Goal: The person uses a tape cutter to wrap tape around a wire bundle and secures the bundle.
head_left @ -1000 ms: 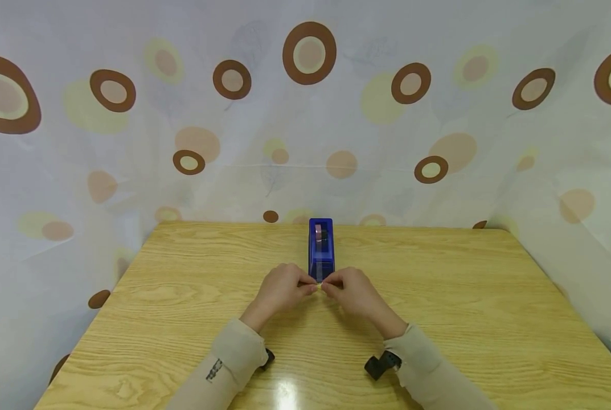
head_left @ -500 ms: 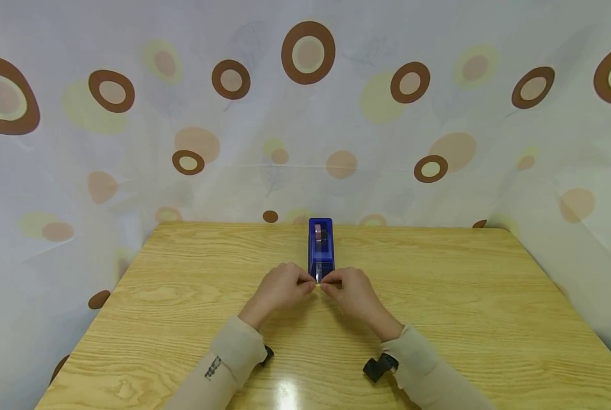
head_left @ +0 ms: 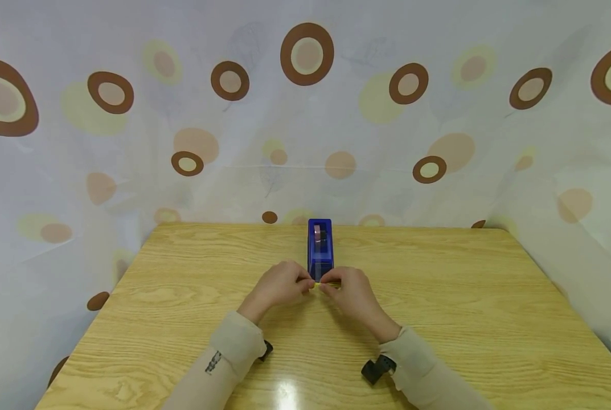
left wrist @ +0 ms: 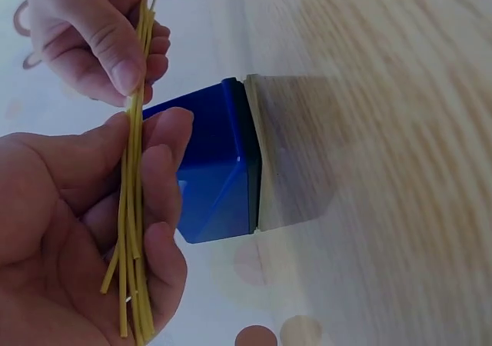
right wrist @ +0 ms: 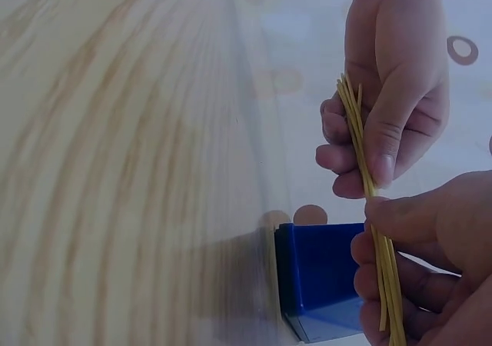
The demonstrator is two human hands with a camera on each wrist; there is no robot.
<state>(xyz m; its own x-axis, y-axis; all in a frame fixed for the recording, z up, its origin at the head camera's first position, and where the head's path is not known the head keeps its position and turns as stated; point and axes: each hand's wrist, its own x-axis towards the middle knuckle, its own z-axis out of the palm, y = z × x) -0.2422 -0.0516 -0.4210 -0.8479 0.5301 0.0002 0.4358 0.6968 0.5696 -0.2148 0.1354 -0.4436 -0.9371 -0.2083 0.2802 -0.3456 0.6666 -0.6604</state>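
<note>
A bundle of thin, straight yellow strands [left wrist: 132,200] runs through both hands. My left hand [head_left: 283,283] holds one half, its thumb and curled fingers round the strands, whose loose ends splay across the palm in the left wrist view. From the other side, my right hand [head_left: 352,291] grips the other half, and the two thumbs nearly meet at the bundle's middle. Directly behind the fingertips stands a blue tape dispenser [head_left: 328,253] holding a tape roll [head_left: 318,232]. A clear strip of tape [head_left: 318,270] stretches from the roll toward the bundle's middle.
The wooden table [head_left: 438,296] spreads out on both sides of the hands. Behind it hangs a pale sheet [head_left: 305,125] printed with brown rings and dots. A black wrist device [head_left: 378,369] sits at the right sleeve.
Both hands keep their grip in front of the dispenser and shift only slightly. The tape strip glinted near the fingertips half a second ago and looks duller now.
</note>
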